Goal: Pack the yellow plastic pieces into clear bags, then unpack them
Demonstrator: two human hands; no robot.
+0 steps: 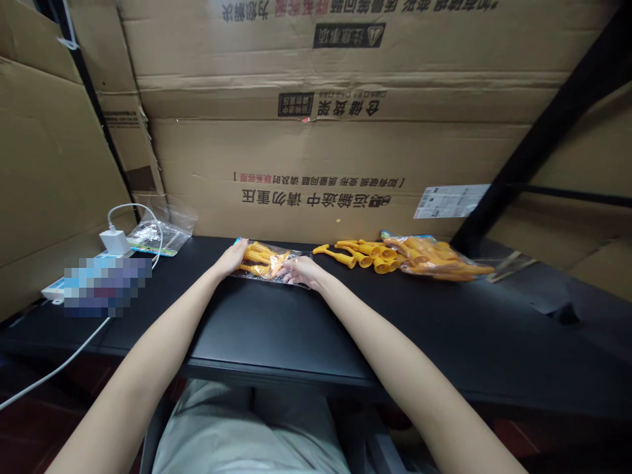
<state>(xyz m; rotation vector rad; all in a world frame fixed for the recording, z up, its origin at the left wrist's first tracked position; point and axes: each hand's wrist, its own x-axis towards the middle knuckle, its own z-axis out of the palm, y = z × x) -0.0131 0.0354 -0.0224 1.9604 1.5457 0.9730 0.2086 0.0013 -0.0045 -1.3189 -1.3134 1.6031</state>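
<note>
A clear plastic bag (270, 271) with several orange-yellow plastic pieces (257, 254) in it lies on the black table in front of me. My left hand (233, 257) grips the bag at its left end, where a bit of blue header shows. At the right end, my right hand (302, 272) has its fingers curled on the bag; its fingertips are partly lost in the glare of the film. Just right of that hand lies a loose pile of similar orange-yellow pieces (365, 253), with hollow, cup-like ends.
A fuller bag of orange-yellow pieces (434, 257) lies beyond the pile. At left are an empty clear bag (162, 236), a power strip (54, 289) with a white charger (114, 241), and a white cable (74, 355). Cardboard (296, 145) walls the back; a black post (523, 138) slants at right.
</note>
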